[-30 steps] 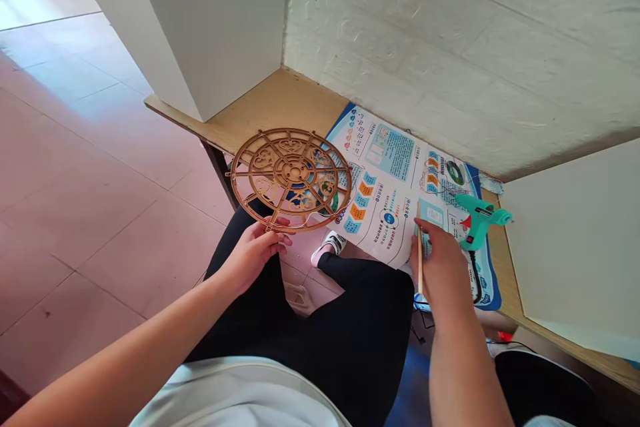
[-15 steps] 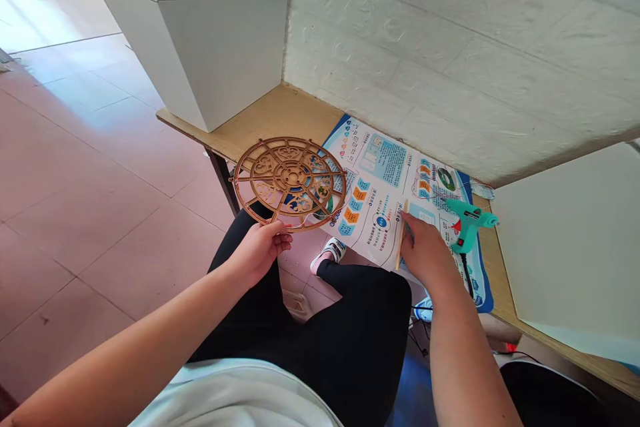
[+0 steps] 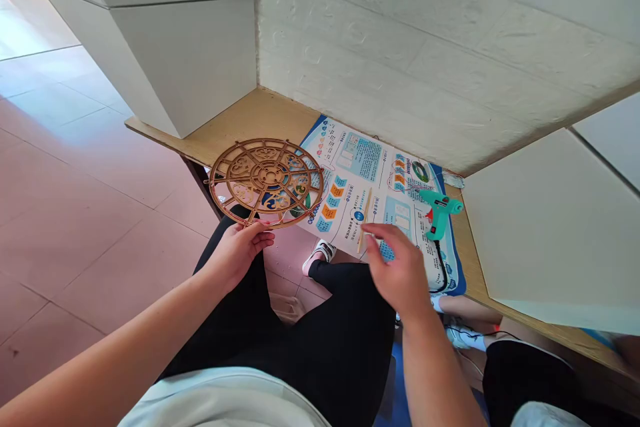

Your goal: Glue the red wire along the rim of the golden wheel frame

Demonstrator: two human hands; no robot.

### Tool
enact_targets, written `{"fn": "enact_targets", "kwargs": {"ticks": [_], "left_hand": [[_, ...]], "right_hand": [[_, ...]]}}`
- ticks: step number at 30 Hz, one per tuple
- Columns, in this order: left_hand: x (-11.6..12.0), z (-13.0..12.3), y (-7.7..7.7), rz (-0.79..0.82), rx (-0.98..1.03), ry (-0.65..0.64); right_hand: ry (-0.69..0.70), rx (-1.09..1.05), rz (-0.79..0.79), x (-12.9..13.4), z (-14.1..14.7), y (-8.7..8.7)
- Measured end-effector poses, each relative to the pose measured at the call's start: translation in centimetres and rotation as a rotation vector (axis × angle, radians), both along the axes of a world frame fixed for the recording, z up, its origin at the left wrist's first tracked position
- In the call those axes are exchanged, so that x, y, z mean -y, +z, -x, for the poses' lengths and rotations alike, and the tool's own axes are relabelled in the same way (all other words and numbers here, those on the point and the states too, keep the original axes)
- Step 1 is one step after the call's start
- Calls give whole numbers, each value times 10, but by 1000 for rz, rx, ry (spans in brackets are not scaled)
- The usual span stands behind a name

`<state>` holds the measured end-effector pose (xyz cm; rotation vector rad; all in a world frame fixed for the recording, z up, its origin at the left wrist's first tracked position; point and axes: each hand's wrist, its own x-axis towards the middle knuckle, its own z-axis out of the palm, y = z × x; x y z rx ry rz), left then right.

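Observation:
A round brown openwork frame (image 3: 267, 175) is gripped at its near rim by my left hand (image 3: 239, 250), with thumb on top. It extends over the table edge and the left part of the printed sheet. My right hand (image 3: 397, 263) is over the near edge of the sheet (image 3: 345, 240), thumb and index finger apart, holding nothing. Just beyond its fingertips a thin wooden stick (image 3: 367, 213) lies on the sheet. To the right, a teal glue gun (image 3: 440, 213) rests on the sheet with its black cord trailing toward me.
White boxes or panels (image 3: 195, 60) stand at the table's left end, and a white panel (image 3: 545, 233) at the right. Behind the wooden table (image 3: 230, 117) is a white textured wall (image 3: 425, 60). Another person's legs (image 3: 470, 310) show at lower right.
My right hand has let go of the wooden stick, which now lies on the sheet, and its fingers have parted. The view has shifted somewhat; my left hand still holds the round frame.

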<state>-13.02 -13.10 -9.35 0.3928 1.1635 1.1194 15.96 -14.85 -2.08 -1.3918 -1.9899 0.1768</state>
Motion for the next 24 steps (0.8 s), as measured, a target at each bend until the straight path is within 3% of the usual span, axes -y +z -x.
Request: {"fn": "enact_targets", "kwargs": {"ticks": [3,9,17,24], "left_hand": [[5,-4,0,-39,0,-31],[16,-10,1,-99,-11,-154],[12,-6,0,-153,-105,-293],[2,-9,7,-216,-362,-516]], "right_hand": [[225,3,4,-8,43,0],[446,176,113,-48,99,-9],[555,335,248,-62,100,-5],[503,349,252,-69,95,-2]]}}
